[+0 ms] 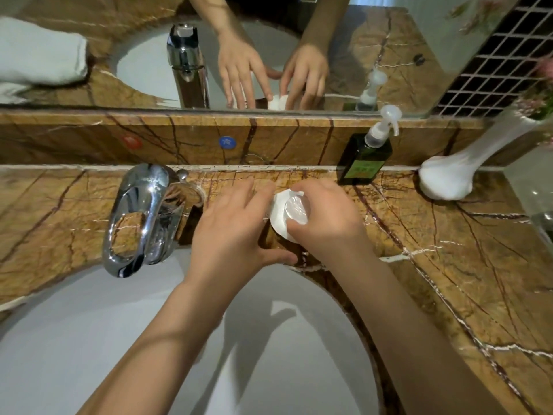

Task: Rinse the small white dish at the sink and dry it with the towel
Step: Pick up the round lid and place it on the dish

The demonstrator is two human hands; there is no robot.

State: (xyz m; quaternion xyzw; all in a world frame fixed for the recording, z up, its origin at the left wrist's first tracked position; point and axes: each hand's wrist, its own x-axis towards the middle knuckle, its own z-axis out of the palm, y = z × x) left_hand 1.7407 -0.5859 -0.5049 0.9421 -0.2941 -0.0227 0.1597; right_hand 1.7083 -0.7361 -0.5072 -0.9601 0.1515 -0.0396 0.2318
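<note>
Both hands meet over the brown marble tabletop [449, 265] just behind the rim of the white sink [89, 339], and the small white dish [282, 217] sits between them. The right hand [326, 217] curls over the dish from the right, fingers wrapped on its rim and partly covering a round clear piece [296, 209] lying in it; what that piece is I cannot tell. The left hand [230, 232] lies flat and spread just beside the dish on its left, fingertips at its edge, thumb stretched under toward the sink rim, gripping nothing that I can see. The chrome faucet [140, 220] stands well to the left of the hands, no water visible from it. Behind the dish, against the marble ledge, a dark green pump bottle [365, 158] stands upright, and a white vase [449, 178] leans further right. A folded white towel [39, 55] appears only in the mirror, at the far left
</note>
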